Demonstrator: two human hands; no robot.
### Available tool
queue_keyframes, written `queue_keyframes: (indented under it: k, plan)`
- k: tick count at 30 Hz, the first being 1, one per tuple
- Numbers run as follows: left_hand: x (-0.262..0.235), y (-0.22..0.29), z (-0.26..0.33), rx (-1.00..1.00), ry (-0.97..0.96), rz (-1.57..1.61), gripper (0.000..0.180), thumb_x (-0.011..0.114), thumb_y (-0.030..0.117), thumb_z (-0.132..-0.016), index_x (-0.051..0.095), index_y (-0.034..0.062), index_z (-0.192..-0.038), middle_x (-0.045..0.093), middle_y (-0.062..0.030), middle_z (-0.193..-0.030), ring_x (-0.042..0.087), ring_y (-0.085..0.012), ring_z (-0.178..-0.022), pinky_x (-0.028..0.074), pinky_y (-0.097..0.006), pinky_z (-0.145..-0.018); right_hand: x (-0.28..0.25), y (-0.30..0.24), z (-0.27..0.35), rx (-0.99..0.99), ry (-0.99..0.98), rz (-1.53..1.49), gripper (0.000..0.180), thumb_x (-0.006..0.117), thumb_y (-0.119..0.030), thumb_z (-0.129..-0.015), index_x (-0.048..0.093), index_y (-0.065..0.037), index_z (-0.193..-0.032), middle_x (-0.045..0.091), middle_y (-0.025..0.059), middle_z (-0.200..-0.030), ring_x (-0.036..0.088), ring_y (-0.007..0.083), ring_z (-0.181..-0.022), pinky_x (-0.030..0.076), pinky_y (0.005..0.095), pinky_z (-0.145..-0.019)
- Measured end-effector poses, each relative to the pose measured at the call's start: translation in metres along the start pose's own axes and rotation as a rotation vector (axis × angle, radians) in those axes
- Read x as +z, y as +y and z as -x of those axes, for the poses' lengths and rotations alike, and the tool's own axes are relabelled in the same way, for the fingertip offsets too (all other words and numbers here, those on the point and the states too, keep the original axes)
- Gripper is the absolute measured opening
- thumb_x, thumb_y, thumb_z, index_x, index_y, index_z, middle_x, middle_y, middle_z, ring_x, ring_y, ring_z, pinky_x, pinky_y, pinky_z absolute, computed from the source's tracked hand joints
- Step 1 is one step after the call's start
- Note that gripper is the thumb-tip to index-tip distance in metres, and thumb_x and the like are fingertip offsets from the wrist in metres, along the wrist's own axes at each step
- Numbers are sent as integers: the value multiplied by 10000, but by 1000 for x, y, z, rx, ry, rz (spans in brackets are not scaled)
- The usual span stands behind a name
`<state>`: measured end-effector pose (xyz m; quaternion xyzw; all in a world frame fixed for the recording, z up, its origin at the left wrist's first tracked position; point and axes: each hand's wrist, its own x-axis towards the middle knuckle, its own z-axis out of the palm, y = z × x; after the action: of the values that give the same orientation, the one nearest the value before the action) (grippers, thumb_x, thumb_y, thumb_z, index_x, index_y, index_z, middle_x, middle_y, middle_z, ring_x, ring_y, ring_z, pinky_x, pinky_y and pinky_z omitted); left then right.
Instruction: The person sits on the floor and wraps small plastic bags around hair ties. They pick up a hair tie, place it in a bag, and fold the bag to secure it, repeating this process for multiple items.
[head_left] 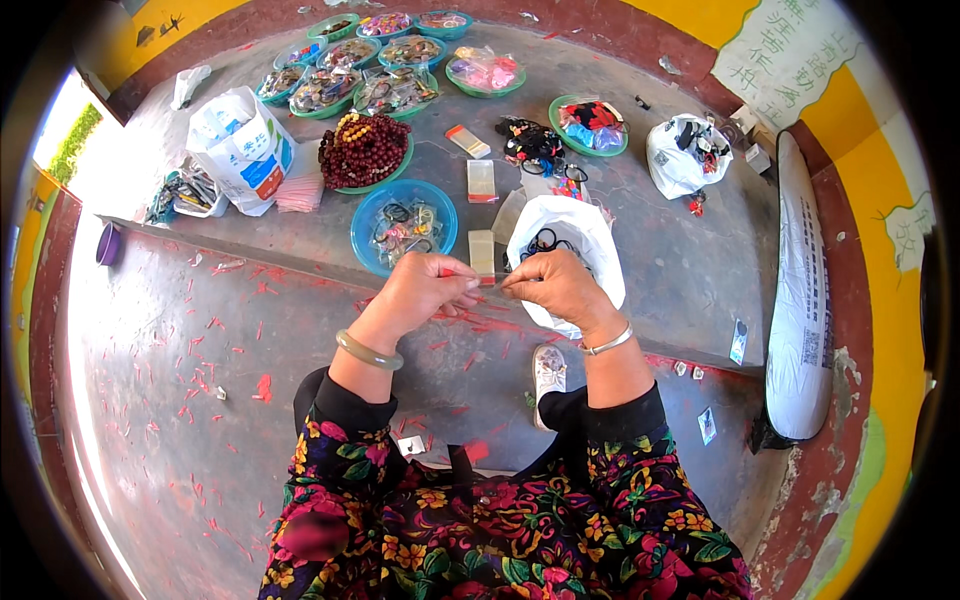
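A basin (363,228) with packets (405,230) in it stands left of the near bag (602,245); beads (362,150) lie farther left on a plate (401,170), before several bowls (488,91).

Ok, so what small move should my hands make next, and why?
Perhaps ease your right hand slightly toward your left hand: both look pinched and face each other across a narrow gap, near the blue basin and white bag. Whatever they may hold is too small to make out.

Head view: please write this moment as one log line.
left hand: pinched, near blue basin; right hand: pinched, near white bag; grip contents: unclear
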<state>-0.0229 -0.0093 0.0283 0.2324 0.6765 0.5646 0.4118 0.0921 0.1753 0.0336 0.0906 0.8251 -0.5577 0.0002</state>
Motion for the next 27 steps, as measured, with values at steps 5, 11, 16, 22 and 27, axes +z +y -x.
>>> queue_keyframes:
  k: [5, 11, 16, 22, 27]
  plan:
    - [-2, 5, 3, 58, -104, -67, 152, 623, 69, -815, 654, -25, -931, 667, -92, -753, 638, -121, -628, 498, -217, -533, -2, 0, -1, -88, 19, 140, 100, 697, -108, -686, 674, -19, -723, 615, 62, -646, 549, 162, -673, 427, 289, -644]
    - [0, 8, 6, 36, -77, -46, 165, 607, 62, -815, 647, -37, -941, 666, -77, -765, 631, -109, -635, 499, -214, -547, 0, 3, -1, -151, 21, 173, 82, 688, -97, -668, 661, -28, -702, 612, 54, -668, 546, 172, -700, 424, 296, -657]
    - [-2, 6, 5, 34, -80, -49, 163, 594, 63, -825, 644, -40, -941, 668, -84, -783, 639, -119, -668, 504, -220, -563, 0, -1, 0, -122, -1, 162, 82, 683, -95, -669, 644, -24, -687, 609, 53, -668, 545, 169, -705, 423, 293, -662]
    - [-5, 3, 2, -15, -80, 19, 161, 595, 83, -834, 642, -35, -933, 669, -105, -809, 652, -148, -695, 510, -234, -571, -3, -1, 0, -113, -32, 127, 78, 684, -89, -678, 645, -23, -694, 608, 46, -670, 538, 155, -704, 417, 283, -662]
    - [-6, 0, 1, 17, -63, 44, 153, 595, 79, -832, 641, -35, -922, 668, -107, -810, 655, -153, -693, 512, -239, -573, 0, -3, -1, -62, 38, 2, 84, 693, -79, -676, 660, -12, -716, 612, 50, -674, 532, 149, -689, 414, 278, -647]
